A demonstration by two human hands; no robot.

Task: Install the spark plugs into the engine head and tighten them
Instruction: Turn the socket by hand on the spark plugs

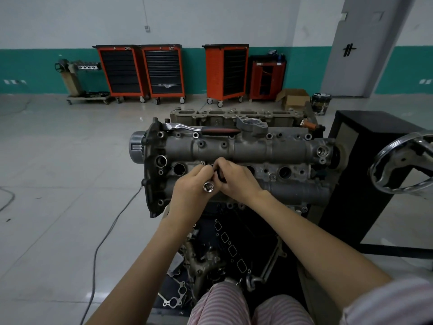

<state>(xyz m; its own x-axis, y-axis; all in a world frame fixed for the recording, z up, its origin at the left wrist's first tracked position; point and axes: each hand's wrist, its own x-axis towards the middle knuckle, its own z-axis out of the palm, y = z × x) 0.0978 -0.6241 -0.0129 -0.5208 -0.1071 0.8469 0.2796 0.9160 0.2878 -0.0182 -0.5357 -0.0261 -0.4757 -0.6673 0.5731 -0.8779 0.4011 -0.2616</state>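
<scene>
The grey engine head [257,148] sits on a stand in front of me, with a row of open spark plug wells [179,168] along its middle. My left hand [192,186] grips a chrome socket [208,186], its open end facing up toward me. My right hand [236,181] meets it from the right and pinches a small dark part [219,175] at the socket's far end; what that part is stays hidden by the fingers. Both hands hover over the second well from the left. A ratchet [203,129] with a red and black handle lies along the head's far edge.
A second cylinder head [234,114] lies behind the engine. The stand's chrome handwheel [403,165] juts out at the right beside a black cabinet [375,160]. Gaskets and loose parts [225,249] lie on the tray below. Orange tool carts [140,71] line the far wall. A cable [112,231] trails across the floor.
</scene>
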